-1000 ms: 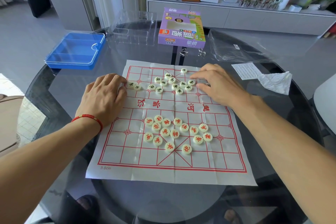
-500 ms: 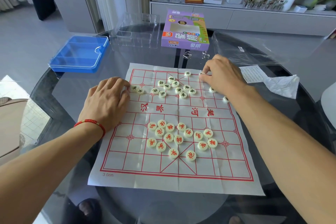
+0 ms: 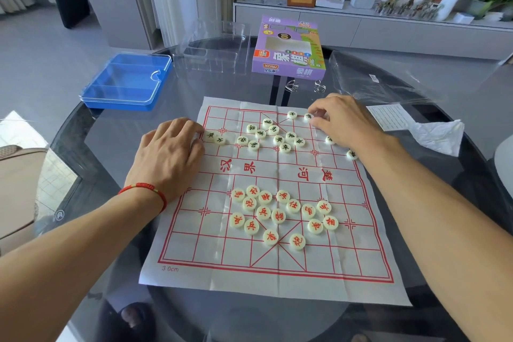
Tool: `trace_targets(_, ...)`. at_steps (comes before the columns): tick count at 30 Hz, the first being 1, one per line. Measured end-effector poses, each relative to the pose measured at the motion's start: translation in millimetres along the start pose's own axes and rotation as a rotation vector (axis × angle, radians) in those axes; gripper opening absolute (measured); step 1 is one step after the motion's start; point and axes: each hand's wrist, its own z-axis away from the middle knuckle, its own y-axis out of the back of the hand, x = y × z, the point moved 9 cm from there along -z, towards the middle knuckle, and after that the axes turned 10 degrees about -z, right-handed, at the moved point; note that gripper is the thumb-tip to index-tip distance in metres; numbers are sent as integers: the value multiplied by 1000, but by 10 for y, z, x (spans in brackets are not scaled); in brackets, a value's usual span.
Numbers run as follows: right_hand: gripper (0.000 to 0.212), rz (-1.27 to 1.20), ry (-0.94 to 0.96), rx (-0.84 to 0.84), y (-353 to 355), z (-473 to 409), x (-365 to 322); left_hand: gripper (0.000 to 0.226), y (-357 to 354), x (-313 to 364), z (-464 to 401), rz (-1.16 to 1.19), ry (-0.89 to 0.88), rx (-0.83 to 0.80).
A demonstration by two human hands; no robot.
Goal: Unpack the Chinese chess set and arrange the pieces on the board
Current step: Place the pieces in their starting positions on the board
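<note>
A white paper board (image 3: 369, 255) with a red grid lies on the round glass table. Several black-lettered pieces (image 3: 273, 136) are scattered on its far half. Several red-lettered pieces (image 3: 280, 215) cluster on its near half. My left hand (image 3: 169, 158) rests on the board's left edge, fingertips beside one black piece (image 3: 210, 135). My right hand (image 3: 342, 119) is at the far right of the board and pinches a black piece (image 3: 308, 117) on the back row. Two more black pieces (image 3: 352, 154) lie by my right wrist.
A blue plastic case (image 3: 127, 82) sits at the far left, a clear tray (image 3: 213, 50) and the purple game box (image 3: 288, 50) behind the board. A plastic bag (image 3: 380, 78), a leaflet (image 3: 388, 116) and a crumpled tissue (image 3: 438, 136) lie at the right.
My right hand has moved from the middle pile of black pieces up to the board's back row with one piece. The left hand has stayed on the left edge.
</note>
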Motion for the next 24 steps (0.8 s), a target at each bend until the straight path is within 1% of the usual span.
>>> trace_targets(8, 17, 10, -16, 11, 4, -48, -13, 52, 9, -1, -2, 0, 0, 5)
trace_targets(12, 18, 7, -35, 0, 21, -85, 1, 49, 17, -2, -7, 0, 3, 13)
trace_targets(15, 22, 16, -47, -9, 15, -80, 11, 48, 13, -3, -5, -2, 2, 13)
trace_targets(17, 24, 19, -22, 21, 45, -50, -31, 49, 11, -5, -5, -2, 4, 10)
trace_targets(19, 18, -2, 43, 43, 80, 3, -155, 50, 6, -10, -9, -2, 7, 6)
trace_targets(21, 13, -51, 101, -25, 46, 66, -314, 49, 0, -10, -12, -3, 6, 1)
trace_targets(24, 16, -96, 128, -179, -76, 144, -509, 48, -6, -15, -9, -4, 7, 0)
